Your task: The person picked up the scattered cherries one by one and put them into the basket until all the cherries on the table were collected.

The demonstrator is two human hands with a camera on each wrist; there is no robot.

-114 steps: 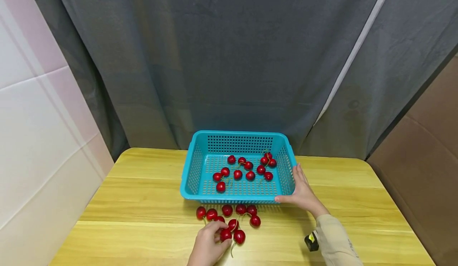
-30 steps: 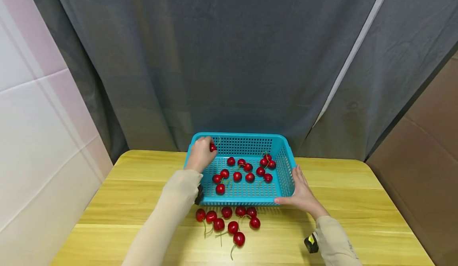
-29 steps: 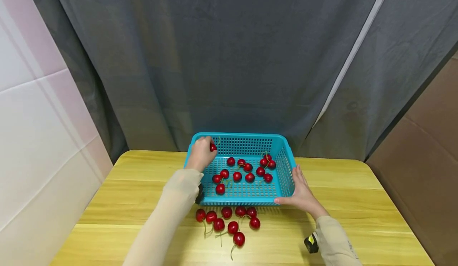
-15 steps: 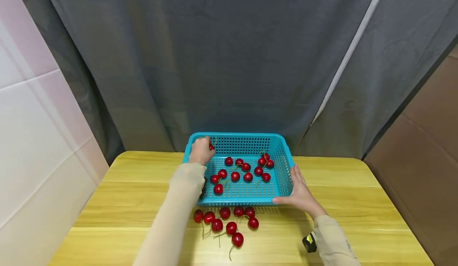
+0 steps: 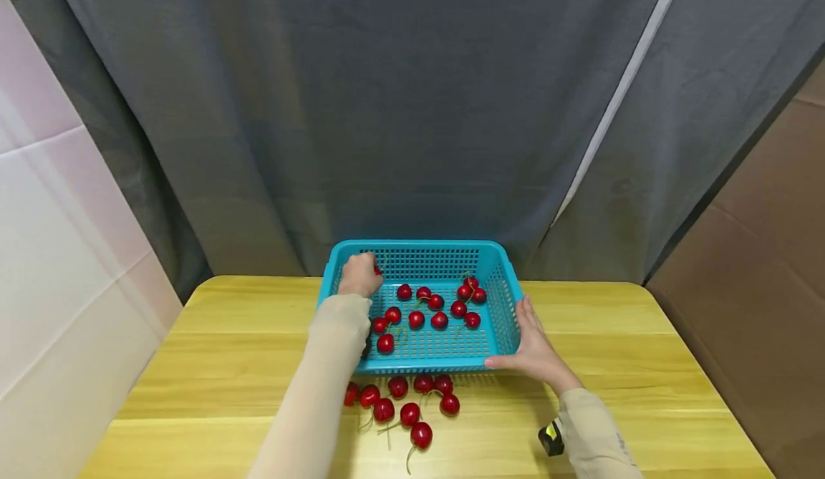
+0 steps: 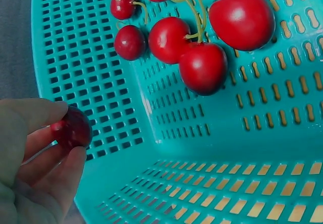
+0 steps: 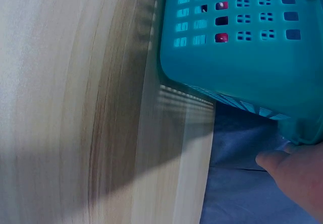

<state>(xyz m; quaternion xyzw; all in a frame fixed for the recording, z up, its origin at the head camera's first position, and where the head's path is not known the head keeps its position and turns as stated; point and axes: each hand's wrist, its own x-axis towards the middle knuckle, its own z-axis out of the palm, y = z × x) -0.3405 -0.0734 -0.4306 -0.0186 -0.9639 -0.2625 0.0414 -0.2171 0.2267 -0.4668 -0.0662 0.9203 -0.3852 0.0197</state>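
Observation:
My left hand [image 5: 358, 276] is inside the back left part of the blue plastic basket [image 5: 422, 244]. Its thumb and fingers pinch a dark red cherry [image 6: 74, 128], which the left wrist view shows beside the perforated wall. Several red cherries [image 5: 440, 321], some with green stems, lie spread over the basket floor. At the front right corner my right hand [image 5: 535, 346] rests against the basket, thumb along the front rim and straight fingers along the right side. On the table in front of the basket lies a loose group of cherries [image 5: 421, 435] with stems.
The basket stands near the back edge of the wooden table [image 5: 644, 364]. Behind the table hangs a grey curtain [image 5: 387, 107]. A white panel [image 5: 58, 250] rises on the left and a brown board [image 5: 741, 286] on the right.
My left hand has gone from the cherries on the table into the basket, carrying one cherry, and lately sinks slightly lower there. My right hand keeps its place at the corner.

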